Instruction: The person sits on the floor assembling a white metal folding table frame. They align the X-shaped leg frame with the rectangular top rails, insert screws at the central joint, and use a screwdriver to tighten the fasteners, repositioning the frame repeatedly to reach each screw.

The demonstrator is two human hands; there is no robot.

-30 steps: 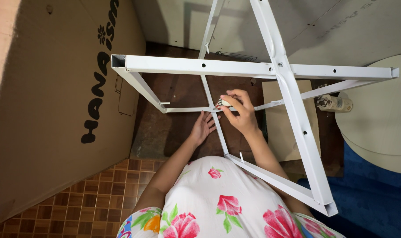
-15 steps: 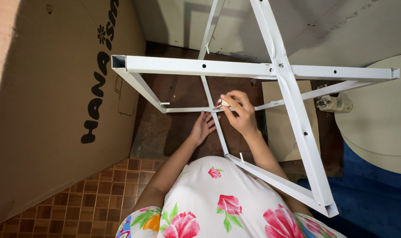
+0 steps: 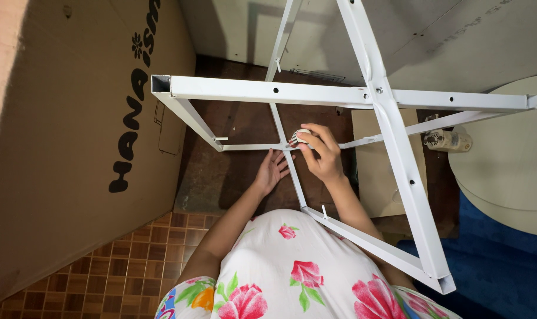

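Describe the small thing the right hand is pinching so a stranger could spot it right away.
Start at the white metal frame and follow its thin lower bars to where they cross, ahead of the floral dress. There the right hand pinches a small rounded striped piece against the crossing. It is the only dark-and-light thing among plain white bars.

The painted metal frame is white all over. At nine o'clock the big cardboard box is plain brown with black print. The floor tiles are reddish-brown squares. At six o'clock the dress is white, patterned with pink roses and green leaves.
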